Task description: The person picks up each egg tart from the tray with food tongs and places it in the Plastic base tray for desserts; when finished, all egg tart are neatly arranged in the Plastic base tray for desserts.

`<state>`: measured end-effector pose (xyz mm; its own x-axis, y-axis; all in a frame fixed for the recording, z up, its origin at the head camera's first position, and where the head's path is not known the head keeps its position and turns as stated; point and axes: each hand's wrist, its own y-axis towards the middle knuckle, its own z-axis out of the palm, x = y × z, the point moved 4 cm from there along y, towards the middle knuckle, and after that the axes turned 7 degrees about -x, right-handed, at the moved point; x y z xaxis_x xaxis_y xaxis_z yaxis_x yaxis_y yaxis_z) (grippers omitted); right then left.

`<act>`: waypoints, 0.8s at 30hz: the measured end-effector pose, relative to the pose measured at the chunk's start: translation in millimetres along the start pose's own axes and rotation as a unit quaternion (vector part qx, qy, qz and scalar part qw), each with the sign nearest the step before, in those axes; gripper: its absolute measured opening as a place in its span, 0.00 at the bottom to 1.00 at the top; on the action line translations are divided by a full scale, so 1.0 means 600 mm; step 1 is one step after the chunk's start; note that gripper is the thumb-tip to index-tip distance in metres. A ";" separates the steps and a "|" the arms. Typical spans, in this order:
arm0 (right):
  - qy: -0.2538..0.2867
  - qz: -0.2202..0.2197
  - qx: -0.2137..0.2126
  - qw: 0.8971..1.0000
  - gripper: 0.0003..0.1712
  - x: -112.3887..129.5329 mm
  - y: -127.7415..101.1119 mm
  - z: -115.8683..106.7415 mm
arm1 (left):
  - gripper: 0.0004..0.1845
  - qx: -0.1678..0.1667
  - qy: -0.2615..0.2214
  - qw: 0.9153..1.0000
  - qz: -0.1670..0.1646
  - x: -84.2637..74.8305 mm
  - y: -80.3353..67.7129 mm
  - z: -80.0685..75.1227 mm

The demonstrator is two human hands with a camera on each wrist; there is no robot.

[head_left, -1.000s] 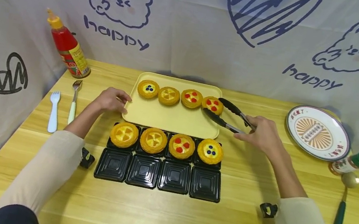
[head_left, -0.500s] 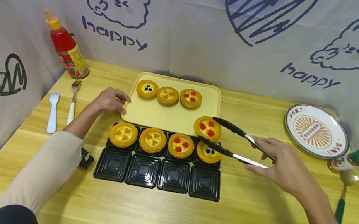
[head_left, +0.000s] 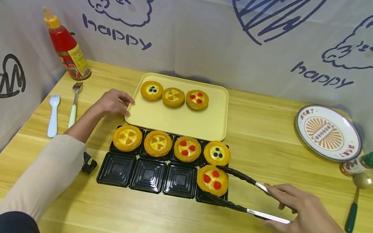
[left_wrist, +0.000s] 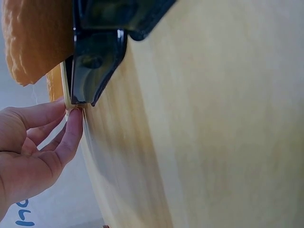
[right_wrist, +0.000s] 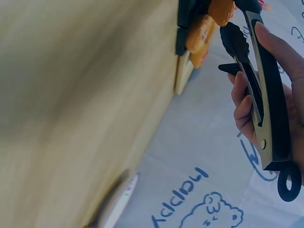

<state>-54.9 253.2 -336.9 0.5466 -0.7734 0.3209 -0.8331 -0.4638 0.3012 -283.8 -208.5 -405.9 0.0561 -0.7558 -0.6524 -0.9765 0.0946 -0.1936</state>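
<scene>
My right hand (head_left: 309, 217) grips black-tipped tongs (head_left: 266, 216), also seen in the right wrist view as steel-and-black tongs (right_wrist: 270, 99). Between the tong tips sits a tart with red pieces (head_left: 213, 180), over the front-right square of the black compartment tray (head_left: 149, 174). Whether the tart touches that square I cannot tell. My left hand (head_left: 112, 102) pinches the left rim of the yellow tray (head_left: 178, 121); in the left wrist view the thumb and fingers (left_wrist: 73, 130) close on its edge. Three tarts (head_left: 173, 97) lie along that tray's back. Several tarts (head_left: 157, 143) fill the compartment tray's back row.
A red sauce bottle (head_left: 66, 50) stands at the back left, with a metal fork (head_left: 74, 105) and a light blue fork (head_left: 53, 116) before it. Rightward are a white plate (head_left: 329, 133), a green-capped shaker (head_left: 362, 164) and a green-handled spoon (head_left: 353, 208).
The tongs have carried the red-topped tart from the yellow tray's right end, past the back row, to the front-right square. My left hand has stayed at the tray's rim.
</scene>
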 end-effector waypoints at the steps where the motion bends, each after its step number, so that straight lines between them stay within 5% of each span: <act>1: 0.004 -0.001 0.001 1.000 0.37 0.000 -0.004 0.004 | 0.22 0.000 0.001 1.000 0.001 0.000 0.000 0.000; 16: -0.004 0.024 0.035 0.999 0.41 -0.005 -0.013 0.013 | 0.22 0.003 -0.001 1.000 0.003 0.000 0.002 0.001; 24: 0.001 0.040 0.042 0.998 0.40 0.004 0.049 0.011 | 0.19 -0.007 -0.019 1.000 0.020 0.007 0.005 -0.003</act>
<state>-78.2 234.8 -333.1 0.4780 -0.8084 0.3435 -0.8783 -0.4351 0.1983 -286.7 -213.0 -407.8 0.0246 -0.7270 -0.6862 -0.9809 0.1151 -0.1571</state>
